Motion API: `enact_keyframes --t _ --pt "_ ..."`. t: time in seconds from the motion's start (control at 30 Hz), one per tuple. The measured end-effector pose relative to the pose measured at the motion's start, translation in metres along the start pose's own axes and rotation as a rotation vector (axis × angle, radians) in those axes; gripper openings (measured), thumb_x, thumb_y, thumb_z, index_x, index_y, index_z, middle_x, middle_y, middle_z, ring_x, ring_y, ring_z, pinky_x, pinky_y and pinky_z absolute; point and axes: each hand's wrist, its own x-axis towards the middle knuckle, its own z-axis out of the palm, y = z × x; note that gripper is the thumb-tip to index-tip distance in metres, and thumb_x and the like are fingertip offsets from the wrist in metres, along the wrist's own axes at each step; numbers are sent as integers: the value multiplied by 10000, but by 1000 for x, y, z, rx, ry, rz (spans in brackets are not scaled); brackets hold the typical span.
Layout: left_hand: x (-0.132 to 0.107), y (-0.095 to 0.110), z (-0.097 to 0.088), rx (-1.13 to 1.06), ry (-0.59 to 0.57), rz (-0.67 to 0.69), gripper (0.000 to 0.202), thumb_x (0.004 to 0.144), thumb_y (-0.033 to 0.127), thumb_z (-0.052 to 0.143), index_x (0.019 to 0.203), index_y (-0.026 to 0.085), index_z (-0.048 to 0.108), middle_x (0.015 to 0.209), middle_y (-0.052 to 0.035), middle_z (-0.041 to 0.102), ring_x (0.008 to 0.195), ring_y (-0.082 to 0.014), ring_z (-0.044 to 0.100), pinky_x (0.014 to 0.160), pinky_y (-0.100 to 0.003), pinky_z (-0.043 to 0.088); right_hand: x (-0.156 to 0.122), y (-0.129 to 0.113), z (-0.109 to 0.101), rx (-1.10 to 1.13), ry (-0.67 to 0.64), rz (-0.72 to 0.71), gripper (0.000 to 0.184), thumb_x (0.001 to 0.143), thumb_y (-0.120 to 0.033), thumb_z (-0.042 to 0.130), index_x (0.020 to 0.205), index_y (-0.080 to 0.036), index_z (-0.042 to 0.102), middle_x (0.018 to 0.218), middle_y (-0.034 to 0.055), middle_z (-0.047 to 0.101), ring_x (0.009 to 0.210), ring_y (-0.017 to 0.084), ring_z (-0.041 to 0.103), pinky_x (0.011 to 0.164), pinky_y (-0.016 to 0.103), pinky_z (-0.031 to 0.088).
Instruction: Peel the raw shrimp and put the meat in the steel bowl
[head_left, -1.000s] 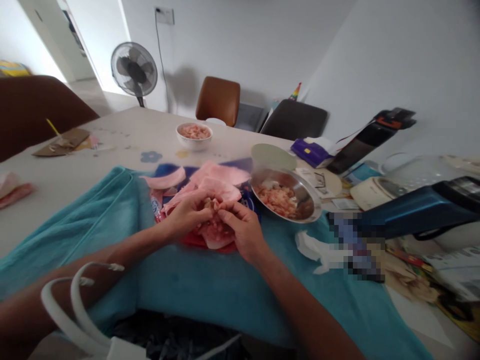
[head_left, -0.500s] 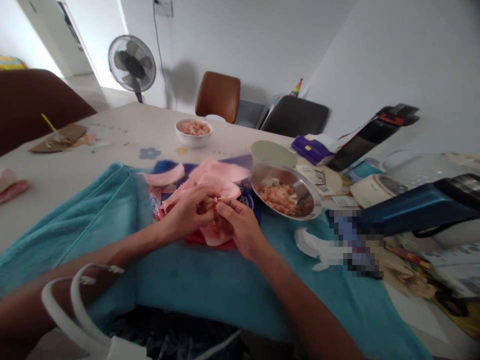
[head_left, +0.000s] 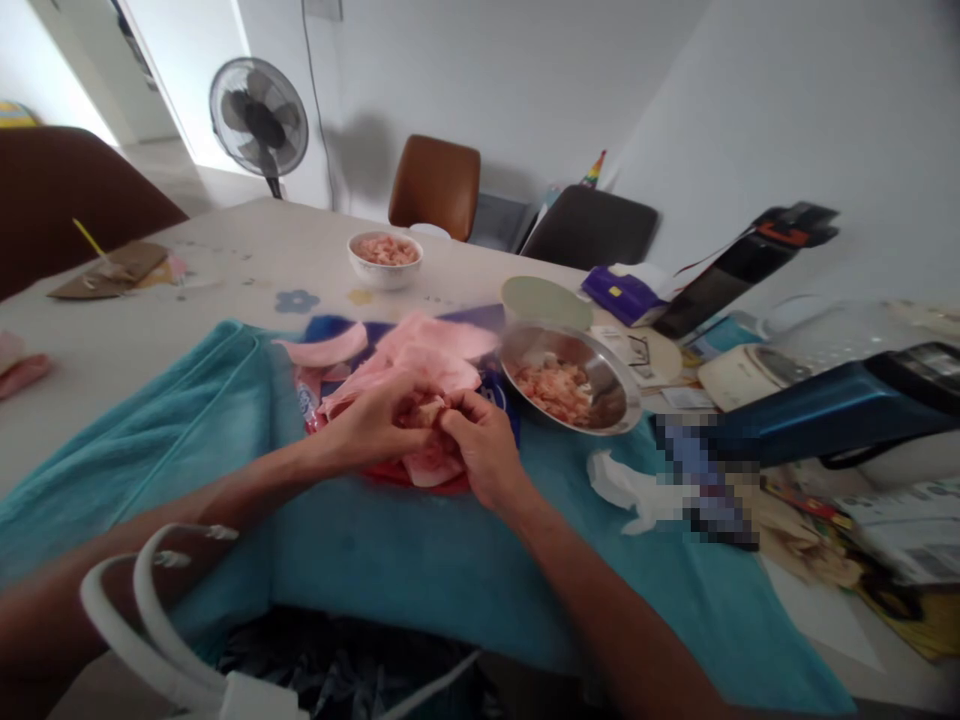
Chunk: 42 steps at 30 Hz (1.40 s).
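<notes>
My left hand (head_left: 382,418) curls around a small pomelo segment (head_left: 427,414), its thumb and fingers on the piece. From the other side, my right hand (head_left: 484,440) pinches the segment's edge between thumb and fingers. Fingers hide part of the piece. Under and behind both hands lies a heap of pink pomelo peel (head_left: 431,340) on a blue and red plastic bag (head_left: 512,415). A steel bowl (head_left: 626,395) to the right holds loose pink pulp (head_left: 555,390). Farther back, a white bowl (head_left: 386,274) is heaped with similar pulp.
A teal towel (head_left: 360,560) covers the table's front. Crumpled tissue (head_left: 637,495) lies right of my hands. Beyond it are a blue bottle (head_left: 832,405), a black bottle (head_left: 731,275) and a purple tissue pack (head_left: 622,296). A green round mat (head_left: 547,303) lies behind the steel bowl.
My right fingers have shifted slightly up and curled in more at the segment. More of the pale segment shows between my hands. The view has tilted slightly; the bowls stay put.
</notes>
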Motion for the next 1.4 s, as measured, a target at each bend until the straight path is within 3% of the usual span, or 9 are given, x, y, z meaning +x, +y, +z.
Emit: enact_keyframes --t 0.17,0.3,0.4,0.63,0.77,0.93,1.1,1.23,1.4 --pt "0 1 -8 -94 -40 -110 346 735 228 726 1059 165 622 649 68 519 489 -57 466 455 -181 368 -2 -4 -1 94 -99 71 85 663 -253 671 699 -194 622 448 -92 494 363 37 353 340 163 264" --pt "1 3 -11 -317 -129 -149 236 737 236 774 847 159 579 568 87 476 393 -38 438 385 -166 330 -2 -8 -4 173 -150 112 157 644 -280 747 713 -182 644 498 -60 566 394 49 433 344 160 320" --pt "2 3 -10 -465 -163 -158 330 729 199 789 684 159 464 575 79 475 386 -24 447 377 -152 335 -2 -8 -6 212 -178 137 167 626 -274 765 704 -179 652 533 -41 610 396 57 456 320 159 317" --pt "15 3 -11 -611 -235 -235 409 684 156 784 607 167 382 599 45 521 371 -8 410 329 -138 273 1 -12 -11 266 -170 155 169 611 -240 781 708 -164 666 590 -16 640 431 57 470 315 149 327" --pt "34 11 -7 -547 -267 -207 354 712 151 734 616 173 393 583 51 486 391 -20 389 354 -155 277 4 -17 -17 237 -89 87 166 618 -248 764 732 -171 672 574 -29 616 416 58 456 306 159 330" --pt "49 23 -2 -389 -223 -80 376 692 177 718 558 166 367 645 34 440 569 -60 408 512 -195 362 9 -22 -28 177 14 -45 170 635 -254 752 767 -169 686 578 -30 608 421 60 455 313 162 339" --pt "48 14 -5 -136 -203 -6 151 721 209 655 659 165 524 631 39 408 579 -91 383 532 -241 326 10 -21 -32 185 -12 -12 192 621 -265 784 755 -182 677 516 -58 558 426 58 441 344 158 352" --pt "46 5 -9 -70 -233 99 86 752 159 594 693 164 531 622 51 373 567 -81 331 522 -237 274 9 -23 -30 206 -55 26 188 621 -235 789 762 -194 670 587 -54 579 480 60 457 370 160 362" --pt "43 6 -9 -142 -222 55 176 732 164 620 645 173 467 631 57 348 546 -72 322 504 -228 275 14 -38 -47 117 65 -153 180 654 -266 761 785 -188 666 673 -21 637 507 73 498 382 181 361"
